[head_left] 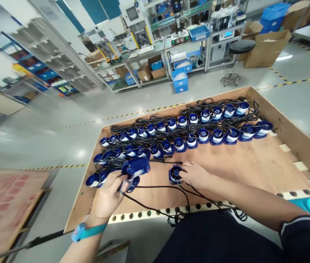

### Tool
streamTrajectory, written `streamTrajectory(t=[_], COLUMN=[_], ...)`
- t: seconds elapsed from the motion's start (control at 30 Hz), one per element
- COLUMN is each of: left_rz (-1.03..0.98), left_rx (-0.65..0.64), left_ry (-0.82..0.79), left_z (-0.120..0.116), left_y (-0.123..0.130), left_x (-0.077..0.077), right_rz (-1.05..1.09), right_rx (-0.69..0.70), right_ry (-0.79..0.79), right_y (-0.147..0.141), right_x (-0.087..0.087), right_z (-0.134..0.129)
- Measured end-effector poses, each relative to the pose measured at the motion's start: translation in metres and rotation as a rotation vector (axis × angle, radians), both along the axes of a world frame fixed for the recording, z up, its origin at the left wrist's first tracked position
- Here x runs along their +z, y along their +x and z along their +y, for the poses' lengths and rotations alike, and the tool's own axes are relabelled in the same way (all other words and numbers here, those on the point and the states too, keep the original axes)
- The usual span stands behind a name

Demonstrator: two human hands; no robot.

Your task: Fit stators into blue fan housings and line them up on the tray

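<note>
My left hand (110,193) is closed on a blue cylindrical unit (140,167) with a black cable, tilted above the near left part of a wooden crate (291,153). Another blue unit shows partly beneath it. My right hand (194,175) has its fingers on the rim of a second blue unit (175,174), which stands on the crate floor with its open end up. Black cables (157,187) run from the units over the near edge. Behind my hands, rows of blue units (203,135) stand with coiled black cables between them.
The crate's near edge (149,214) has a row of round holes. Cable loops (239,214) hang over it by my body. Beyond the crate are a round stool (241,46), a blue bin (180,81) and workbenches with machines. A flat panel (12,204) lies at the left.
</note>
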State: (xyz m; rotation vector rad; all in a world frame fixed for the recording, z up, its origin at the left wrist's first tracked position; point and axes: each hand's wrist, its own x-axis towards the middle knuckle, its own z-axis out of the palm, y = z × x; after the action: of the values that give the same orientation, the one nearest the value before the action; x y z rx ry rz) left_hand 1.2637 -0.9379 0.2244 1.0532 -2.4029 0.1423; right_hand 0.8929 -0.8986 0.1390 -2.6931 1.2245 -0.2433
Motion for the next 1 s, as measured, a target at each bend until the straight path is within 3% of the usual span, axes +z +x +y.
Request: streamTrajectory(t=[0.17,0.27,0.37,0.57,0.8,0.9,1.0], left_rz=[-0.167,-0.212,-0.218,-0.232,-0.225,-0.312,-0.429], left_rx=[-0.333,-0.401,-0.421,-0.446,-0.549,-0.557,-0.463], left_ry=[0.142,0.213,0.238,0.215,0.298,0.320,0.329], left_z=[-0.034,-0.050,-0.062,-0.073,-0.088,-0.088,-0.078], left_y=[0.022,0.018,0.011,0.006,0.022,0.027,0.028], left_x=[-0.067,-0.104,-0.125,-0.136,-0.149,-0.144,-0.130], right_rz=[0.154,0.193,0.196,0.190,0.153,0.209,0.255], right_rx=[-0.084,-0.113,-0.108,-0.128,-0.108,-0.125,-0.186], right_ry=[0.061,0.011,-0.042,-0.082,-0.013,0.016,0.023], right_y=[0.040,0.049,0.054,0.061,0.051,0.056,0.065], right_x=[-0.028,-0.035,-0.037,-0.038,-0.032,-0.025,-0.019], right_z=[-0.002,-0.007,-0.015,-0.029,-0.025,-0.021,-0.015])
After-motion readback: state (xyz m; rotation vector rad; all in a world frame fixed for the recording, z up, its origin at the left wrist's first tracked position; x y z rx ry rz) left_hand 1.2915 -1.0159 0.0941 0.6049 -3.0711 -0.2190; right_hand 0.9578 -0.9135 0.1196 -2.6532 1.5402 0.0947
